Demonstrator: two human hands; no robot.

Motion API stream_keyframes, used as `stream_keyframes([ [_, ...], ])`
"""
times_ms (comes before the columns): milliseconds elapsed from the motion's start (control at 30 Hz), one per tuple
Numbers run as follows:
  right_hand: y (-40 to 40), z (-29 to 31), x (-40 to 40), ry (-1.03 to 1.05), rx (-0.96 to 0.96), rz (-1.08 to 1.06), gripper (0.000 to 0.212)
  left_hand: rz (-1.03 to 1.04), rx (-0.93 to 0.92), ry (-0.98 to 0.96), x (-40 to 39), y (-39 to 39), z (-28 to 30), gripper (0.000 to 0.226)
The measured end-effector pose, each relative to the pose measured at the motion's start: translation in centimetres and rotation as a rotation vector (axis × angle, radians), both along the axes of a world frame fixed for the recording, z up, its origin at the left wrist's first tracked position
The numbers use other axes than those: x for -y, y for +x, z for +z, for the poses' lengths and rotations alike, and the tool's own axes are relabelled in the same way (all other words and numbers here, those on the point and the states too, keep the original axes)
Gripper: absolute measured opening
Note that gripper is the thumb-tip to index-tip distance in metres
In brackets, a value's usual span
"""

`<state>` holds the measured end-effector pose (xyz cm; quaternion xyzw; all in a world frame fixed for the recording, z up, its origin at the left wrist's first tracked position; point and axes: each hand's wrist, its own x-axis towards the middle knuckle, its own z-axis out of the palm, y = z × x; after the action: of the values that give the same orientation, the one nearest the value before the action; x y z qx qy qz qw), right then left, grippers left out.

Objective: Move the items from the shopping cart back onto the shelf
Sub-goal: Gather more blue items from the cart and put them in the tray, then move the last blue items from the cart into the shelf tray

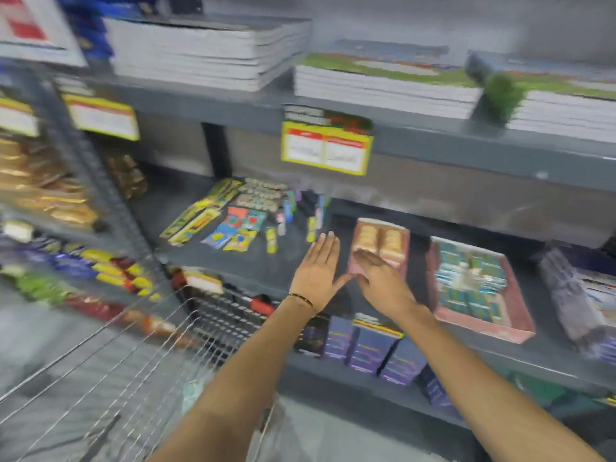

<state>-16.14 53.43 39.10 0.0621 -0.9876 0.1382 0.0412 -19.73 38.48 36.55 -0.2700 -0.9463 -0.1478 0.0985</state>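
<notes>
Two hands are out over the middle shelf (pixel 233 261), both w/ fingers spread flat and gripping nothing. Our left hand (pixel 316 271) hovers palm-down just left of the small pink box (pixel 380 245); our right hand (pixel 380 278) lies over that box's near end, fingers loose, touching or nearly so — blur makes it hard to say. The box sits on the shelf, near the front edge, between the loose packets (pixel 233 225) at left and the bigger pink tray (pixel 476 288) at right.

Risks as we judge them: the box's near end looks close to the shelf lip, so a careless pull-back w/ the right hand could drag it off onto the purple cartons (pixel 366 348) below. A sideways nudge could shove it into the tray. The left hand, swinging back, might sweep the small yellow tubes (pixel 271 241) close by.

The cart (pixel 186 328) is at lower left; its contents are too smeared to read, so we can't tell what's left to move.
</notes>
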Motion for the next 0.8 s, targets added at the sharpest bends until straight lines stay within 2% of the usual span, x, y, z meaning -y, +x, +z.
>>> stream_keyframes([
  [167, -1.7, -2.8, 15.3, 0.044, 0.111, 0.29, 0.053, 0.285, 0.164, -0.052, 17.1, 1.3, -3.6, 0.077],
  [300, -2.0, -8.0, 27.1, 0.075, 0.248, 0.488, 0.052, 0.516, 0.282, -0.064, 28.8, 4.9, -8.7, 0.075],
  [467, -1.7, -16.3, 36.4, 0.265, 0.44, 0.691, 0.059, 0.711, 0.486, 0.044, 36.6, 9.4, -16.4, 0.078],
  [600, -2.0, -24.6, 39.8, 0.431, 0.554, 0.737, 0.073, 0.715, 0.661, -0.019, 39.1, 11.1, -25.0, 0.094],
  [800, 1.2, -36.6, 38.7, 0.623, 0.866, 0.429, 0.116, 0.402, 0.82, -0.162, 36.9, 8.9, -36.4, 0.11],
])
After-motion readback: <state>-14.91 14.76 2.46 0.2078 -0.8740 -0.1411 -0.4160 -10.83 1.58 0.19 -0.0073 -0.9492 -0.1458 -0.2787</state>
